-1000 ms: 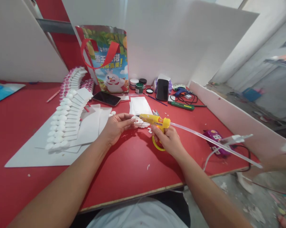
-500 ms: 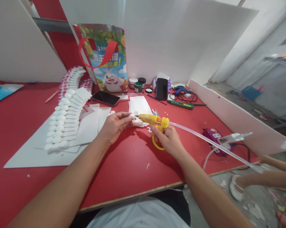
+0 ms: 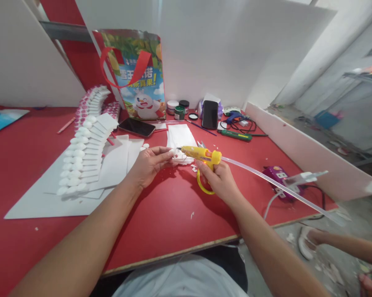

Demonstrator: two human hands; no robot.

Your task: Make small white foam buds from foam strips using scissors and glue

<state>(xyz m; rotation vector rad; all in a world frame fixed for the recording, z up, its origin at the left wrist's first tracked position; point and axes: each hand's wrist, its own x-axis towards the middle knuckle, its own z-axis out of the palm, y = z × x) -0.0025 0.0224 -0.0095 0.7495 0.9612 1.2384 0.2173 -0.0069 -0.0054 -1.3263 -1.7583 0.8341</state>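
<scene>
My right hand is wrapped round the handle of a yellow hot glue gun, and a long clear glue stick trails from its back end. The gun's dark nozzle points left, close to my left hand. Between the thumb and fingertips of that hand is a small white piece, partly covered by the fingers; its exact kind is too small to tell. White paper and white scraps lie just behind the nozzle. To the left, a curved row of white oval pieces on flat strips rests on white board.
On the red table a phone lies near a printed bag. Paint jars, another phone and a green tool are at the back. A purple power strip sits right. Someone's leg shows beyond the edge.
The glue gun has moved slightly right and up, its nozzle now a little apart from the white piece. My left hand has barely moved. The other person's leg has shifted.
</scene>
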